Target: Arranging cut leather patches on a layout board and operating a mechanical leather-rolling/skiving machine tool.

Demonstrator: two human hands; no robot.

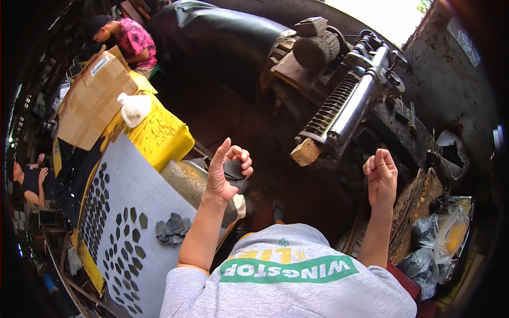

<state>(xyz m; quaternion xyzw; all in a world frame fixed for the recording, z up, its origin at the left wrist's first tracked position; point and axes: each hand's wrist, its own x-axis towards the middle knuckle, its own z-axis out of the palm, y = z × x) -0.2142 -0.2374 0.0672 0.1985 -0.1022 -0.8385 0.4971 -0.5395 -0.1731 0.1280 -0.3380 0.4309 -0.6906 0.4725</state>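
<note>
My left hand (217, 177) is curled around a few thin, dark grey flat pieces (234, 170), held beside the pale grey board (148, 180). Small dark pentagon-like pieces (137, 251) lie spread in loose rows on that board, and a loose pile (172, 229) of similar pieces sits near its right side. My right hand (379, 177) is raised, fingers curled and pinched together below the roller machine (359, 95) with its chrome bar and coiled part; whether it holds anything is hidden. A wooden block (305, 152) is at the machine's near end.
A cardboard box (87, 103), white jug (135, 110) and yellow padded stack (164, 138) are at left. A person in pink (135, 45) bends at the upper left; another (33, 183) is at far left. A motor (315, 45) is above. Plastic bags (440, 238) lie at right.
</note>
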